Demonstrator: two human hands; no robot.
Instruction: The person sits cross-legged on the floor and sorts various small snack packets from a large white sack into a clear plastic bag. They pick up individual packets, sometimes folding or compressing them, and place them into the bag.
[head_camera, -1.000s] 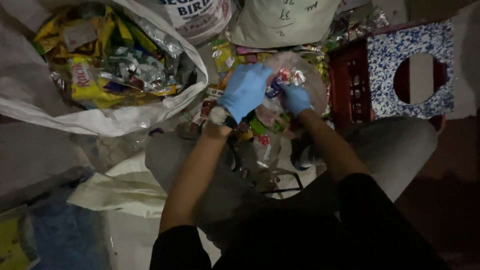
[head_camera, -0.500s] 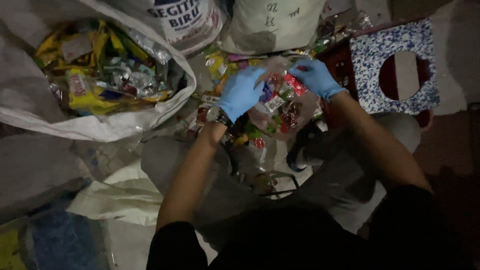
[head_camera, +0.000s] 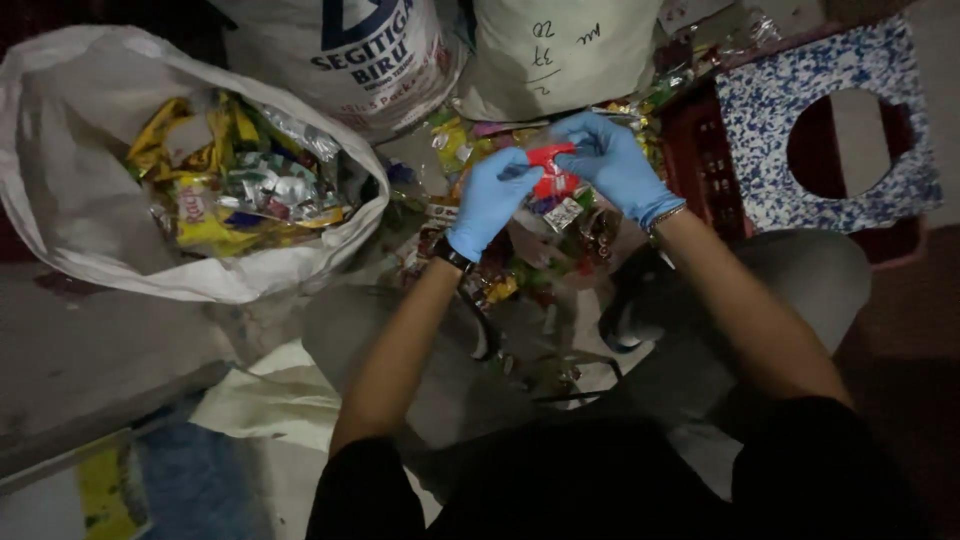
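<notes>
Left hand: the left hand (head_camera: 497, 197), in a blue glove, is raised over the heap of wrappers; its fingers (head_camera: 520, 170) pinch the left end of a small red wrapper.
Right hand: the right hand (head_camera: 612, 160), also in a blue glove, has its fingers (head_camera: 580, 135) closed on the right end of the same wrapper; a bracelet sits at the wrist.
Red wrapper: the red wrapper (head_camera: 551, 160) is held between both hands, above the heap and clear of it, just below the pale sack.
Heap: a heap of wrappers (head_camera: 520, 270) in mixed colours lies on the floor under the hands, in front of the person's knees.
Open bag: a white bag (head_camera: 70, 190) lies open to the left, well apart from the hands, filled with yellow and silver wrappers.
Printed sack: a white sack with blue print (head_camera: 360, 50) stands at the top, between the open bag and the pale sack.
Pale sack: a pale sack (head_camera: 570, 50) stands just behind the hands.
Stool: a blue-and-white speckled stool (head_camera: 760, 110) with a round hole in its top stands to the right, beside a dark red crate (head_camera: 705, 160).
</notes>
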